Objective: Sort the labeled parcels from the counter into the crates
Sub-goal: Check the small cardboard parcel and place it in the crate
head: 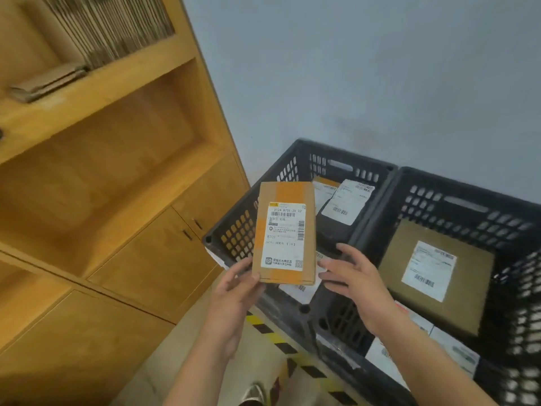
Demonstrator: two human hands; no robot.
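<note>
Here, left hand (237,286) pinches parcel (285,218) labelled seemingly "8701"; right hand (355,278) spread.

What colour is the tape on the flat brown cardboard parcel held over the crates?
Orange; the flat brown cardboard parcel shows it best in the head view.

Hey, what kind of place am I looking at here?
Likely a parcel sorting room or mailroom: black crates hold labeled packages, the left hand holds a labeled cardboard parcel, and flattened cardboard sits on a wooden shelf.
</note>
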